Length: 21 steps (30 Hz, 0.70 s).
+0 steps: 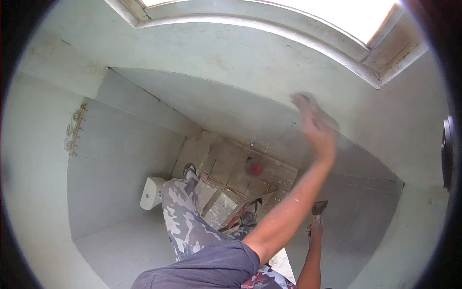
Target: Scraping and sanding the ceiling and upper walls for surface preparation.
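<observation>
My left hand (pixel 315 126) is raised against the upper wall, at the line where the pale green paint (pixel 269 67) meets the grey lower part (pixel 240 103). Motion smears it, but its fingers look stretched out, and I see nothing held in them. A grey blurred patch beside it may be its shadow. Lower down on the right, my right hand (pixel 315 229) grips a putty knife (pixel 319 207) by its light handle. The dark, flared blade points up and away from me, apart from the left hand.
A window frame (pixel 260 21) spans the top. Below lie a dusty tiled floor (pixel 226 156), a blurred dark bucket with something red (pixel 255 168), and dusty boards (pixel 224 209) by my legs. A white tank-like box (pixel 152 193) and a wall hook rack (pixel 77 129) are at left.
</observation>
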### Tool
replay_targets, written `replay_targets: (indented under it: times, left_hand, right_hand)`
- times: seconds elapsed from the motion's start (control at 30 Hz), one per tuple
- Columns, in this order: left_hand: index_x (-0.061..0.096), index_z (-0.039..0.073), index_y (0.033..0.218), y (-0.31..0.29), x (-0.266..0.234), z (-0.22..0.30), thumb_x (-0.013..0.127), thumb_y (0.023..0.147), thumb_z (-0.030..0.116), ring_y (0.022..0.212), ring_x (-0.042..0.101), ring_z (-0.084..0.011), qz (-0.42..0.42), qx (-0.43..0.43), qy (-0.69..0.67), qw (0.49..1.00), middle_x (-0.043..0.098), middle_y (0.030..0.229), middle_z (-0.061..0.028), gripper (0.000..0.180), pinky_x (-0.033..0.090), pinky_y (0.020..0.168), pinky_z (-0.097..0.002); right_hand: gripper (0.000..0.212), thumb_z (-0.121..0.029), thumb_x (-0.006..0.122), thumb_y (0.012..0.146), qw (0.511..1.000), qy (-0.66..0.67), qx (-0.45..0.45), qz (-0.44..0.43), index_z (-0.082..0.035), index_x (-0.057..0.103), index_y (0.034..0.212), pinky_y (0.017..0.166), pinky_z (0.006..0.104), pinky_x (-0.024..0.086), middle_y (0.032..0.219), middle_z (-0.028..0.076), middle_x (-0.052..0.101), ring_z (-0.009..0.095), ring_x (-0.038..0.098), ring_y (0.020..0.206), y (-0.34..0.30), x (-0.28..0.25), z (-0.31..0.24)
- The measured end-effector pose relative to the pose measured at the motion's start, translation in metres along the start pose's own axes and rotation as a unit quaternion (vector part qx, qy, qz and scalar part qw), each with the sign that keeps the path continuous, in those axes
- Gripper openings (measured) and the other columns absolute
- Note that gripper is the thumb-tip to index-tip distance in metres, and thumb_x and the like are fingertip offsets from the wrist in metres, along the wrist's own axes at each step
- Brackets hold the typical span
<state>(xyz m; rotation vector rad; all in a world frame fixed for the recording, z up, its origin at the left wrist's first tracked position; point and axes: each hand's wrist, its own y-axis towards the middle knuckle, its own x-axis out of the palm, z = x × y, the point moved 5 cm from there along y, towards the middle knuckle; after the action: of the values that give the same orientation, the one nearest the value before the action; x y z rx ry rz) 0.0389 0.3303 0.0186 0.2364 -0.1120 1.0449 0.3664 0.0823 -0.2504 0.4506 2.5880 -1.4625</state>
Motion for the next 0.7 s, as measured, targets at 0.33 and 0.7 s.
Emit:
replay_targets:
  times: [0.33,0.7]
  left_hand:
    - [0.028,-0.008,0.143,0.047,-0.093,0.000,0.031,0.104,0.035,0.143,0.018,-0.0343,-0.015,0.042,0.123,0.991,0.027,0.150,-0.0253,0.058,0.018,0.116,-0.0386]
    - [0.050,0.003,0.129,-0.114,-0.203,-0.087,0.058,0.093,0.039,0.118,0.052,-0.0229,-0.316,-0.554,-0.226,0.736,0.057,0.125,-0.0089,0.052,0.039,0.105,-0.0393]
  right_hand:
    - [0.037,-0.044,0.045,0.096,0.995,-0.021,0.002,0.094,-0.014,0.050,0.117,0.039,0.0295,0.039,0.060,0.002,0.046,0.013,0.045,0.045,-0.003,-0.053,0.072]
    - [0.033,-0.025,0.052,0.094,0.915,-0.099,-0.381,-0.089,-0.005,0.057,0.118,0.069,0.0363,0.051,0.093,0.014,0.064,0.023,0.065,0.082,-0.116,0.151,-0.107]
